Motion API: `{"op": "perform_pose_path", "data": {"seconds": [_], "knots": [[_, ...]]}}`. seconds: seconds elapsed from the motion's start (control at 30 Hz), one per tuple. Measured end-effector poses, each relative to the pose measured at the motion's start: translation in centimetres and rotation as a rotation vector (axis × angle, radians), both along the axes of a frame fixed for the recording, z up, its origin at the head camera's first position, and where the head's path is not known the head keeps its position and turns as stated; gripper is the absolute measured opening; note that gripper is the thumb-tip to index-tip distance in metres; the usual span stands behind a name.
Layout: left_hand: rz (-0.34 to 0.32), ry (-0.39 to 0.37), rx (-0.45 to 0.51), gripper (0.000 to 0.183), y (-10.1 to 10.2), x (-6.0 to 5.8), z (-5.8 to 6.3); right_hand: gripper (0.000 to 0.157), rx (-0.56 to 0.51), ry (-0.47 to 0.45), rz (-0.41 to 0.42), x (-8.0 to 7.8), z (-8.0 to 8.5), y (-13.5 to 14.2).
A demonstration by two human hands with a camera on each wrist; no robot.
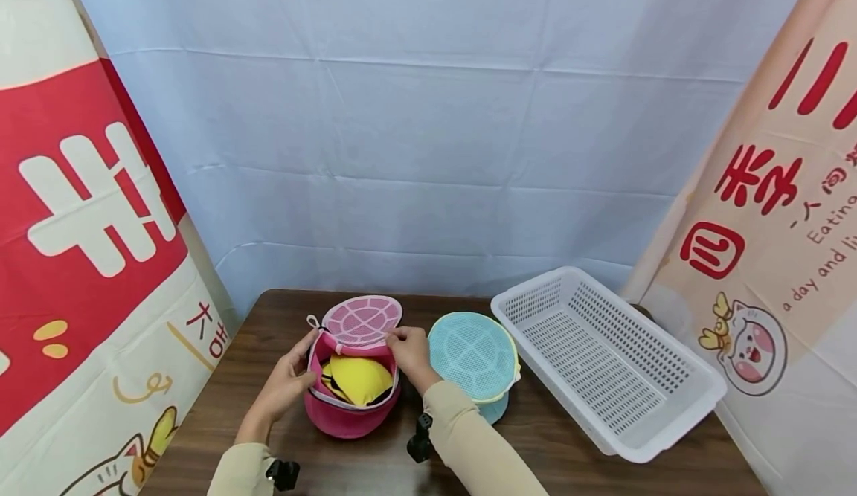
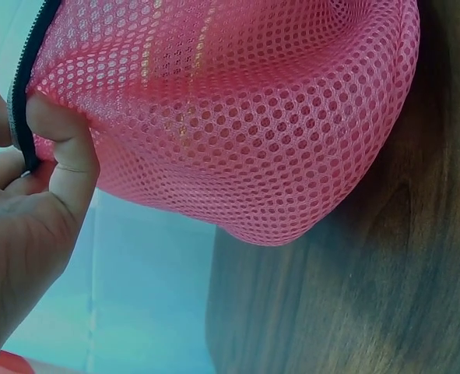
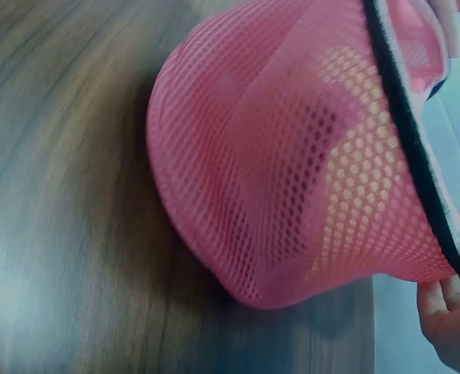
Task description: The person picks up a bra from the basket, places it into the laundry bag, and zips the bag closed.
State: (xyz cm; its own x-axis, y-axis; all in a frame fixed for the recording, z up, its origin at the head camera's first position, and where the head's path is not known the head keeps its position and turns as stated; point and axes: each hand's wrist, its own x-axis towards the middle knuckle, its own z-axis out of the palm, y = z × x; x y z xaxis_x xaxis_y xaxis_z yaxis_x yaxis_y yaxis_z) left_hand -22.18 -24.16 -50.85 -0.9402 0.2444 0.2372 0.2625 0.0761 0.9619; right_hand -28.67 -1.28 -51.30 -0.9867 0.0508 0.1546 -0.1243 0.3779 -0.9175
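Note:
A round pink mesh laundry bag (image 1: 351,419) stands on the table with its round mesh lid (image 1: 362,320) folded back. Yellow fabric with dark edging (image 1: 360,378) lies inside it. My left hand (image 1: 289,383) holds the bag's left rim; in the left wrist view its thumb and fingers pinch the dark zipper edge (image 2: 21,101). On the opposite side, my right hand (image 1: 411,353) pinches the rim by the lid. The right wrist view shows the right fingers at the zipper (image 3: 416,148), with yellow showing through the mesh.
Just right of the pink bag is a light blue mesh bag (image 1: 472,355) with a round top. A white perforated plastic basket (image 1: 669,436) sits at the table's right. The brown wooden table (image 1: 589,470) backs onto a pale blue cloth (image 1: 428,146), with printed cloths at both sides.

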Motion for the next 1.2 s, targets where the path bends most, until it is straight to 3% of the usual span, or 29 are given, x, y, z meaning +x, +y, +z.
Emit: {"op": "perform_pose_path", "data": {"seconds": [0.33,0.53,0.63,0.7,0.93,1.2], "knots": [[0.038,-0.025,-0.015,0.075,-0.1,0.1,-0.5,0.007,-0.222,-0.037,-0.079,-0.1,0.4,-0.1],[0.038,-0.018,-0.01,0.075,-0.2,0.1,-0.8,0.028,-0.385,-0.072,-0.065,-0.6,0.7,0.3],[0.043,-0.003,-0.003,0.076,-0.2,0.0,-0.8,0.044,-0.402,-0.103,-0.049,-0.9,0.9,0.5],[0.049,0.007,-0.002,0.076,-0.2,0.0,-0.7,0.047,-0.415,-0.122,-0.032,-1.1,1.0,0.7],[0.047,0.029,0.005,0.071,-0.3,-0.1,-0.5,0.029,-0.424,-0.14,0.002,-1.5,1.3,1.0],[0.067,-0.023,-0.005,0.07,-0.4,-0.1,-0.3,0.021,-0.432,-0.089,-0.015,-2.0,1.9,1.3]]}}
